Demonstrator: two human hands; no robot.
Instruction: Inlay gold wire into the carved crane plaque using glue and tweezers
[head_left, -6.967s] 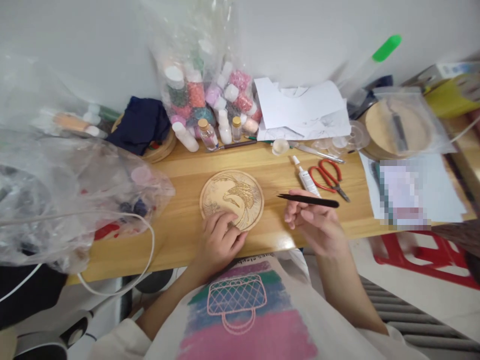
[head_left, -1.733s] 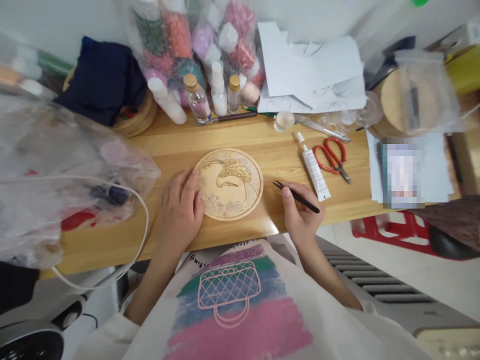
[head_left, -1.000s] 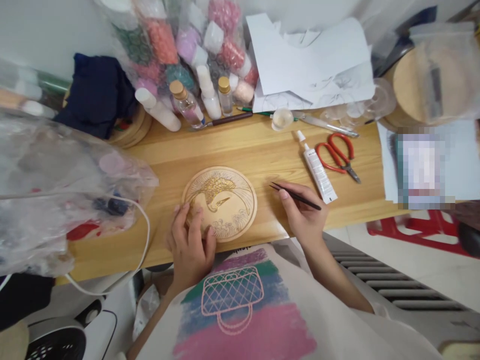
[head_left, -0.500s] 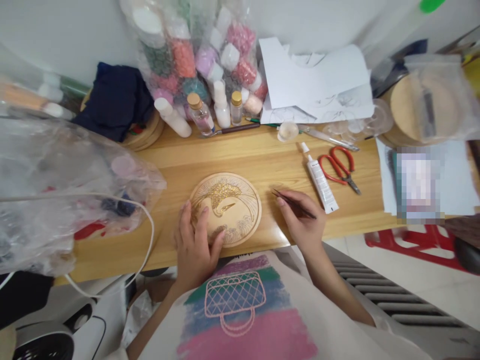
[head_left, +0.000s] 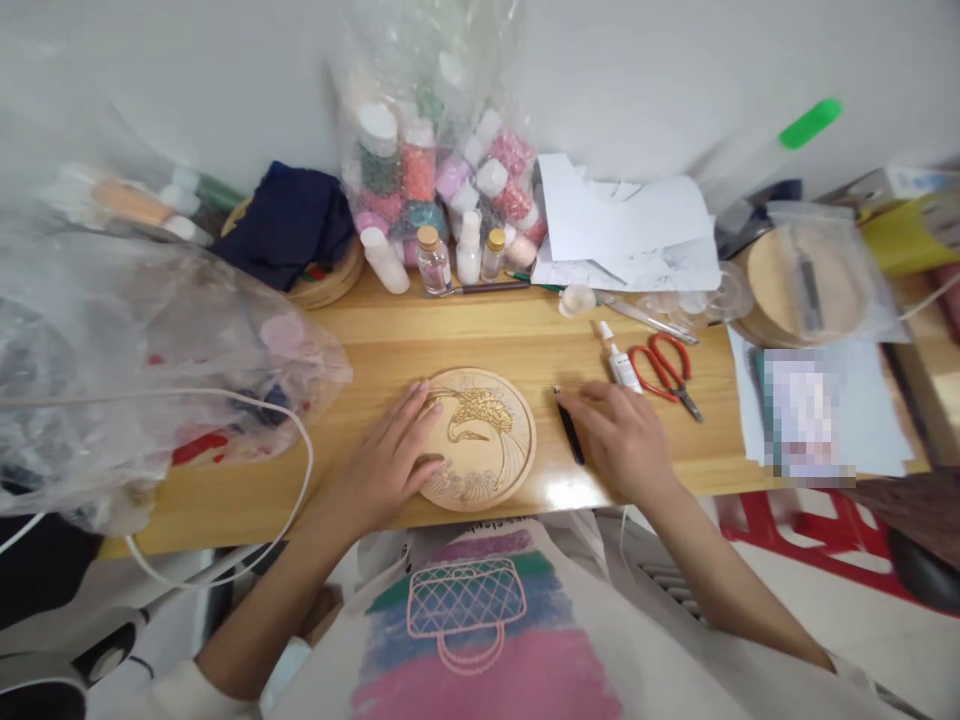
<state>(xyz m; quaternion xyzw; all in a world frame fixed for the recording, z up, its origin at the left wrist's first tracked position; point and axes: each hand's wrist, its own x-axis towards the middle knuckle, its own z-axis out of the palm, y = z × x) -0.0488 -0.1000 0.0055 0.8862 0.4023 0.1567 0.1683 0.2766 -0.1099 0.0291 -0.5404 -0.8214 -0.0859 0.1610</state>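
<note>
Tweezers (head_left: 571, 432), newly turned, lie just left of the right hand (head_left: 628, 438), grip unclear; detail work seemingly pauses. Left hand (head_left: 391, 447), spread, touches the disc (head_left: 478, 460).

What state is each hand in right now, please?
Left hand: open, spread over the edge of the round board.
Right hand: partly curled, at the tweezers; whether it grips them cannot be told.

Tabletop (head_left: 390, 340) surfaced in glossy, grained wood. Round plaque (head_left: 480, 450) seen as matt, pale, wood-like, traced in shiny gold. Tweezers (head_left: 571, 430) finished in smooth black. Bag (head_left: 187, 320) at left formed of crinkled, clear plastic.
</note>
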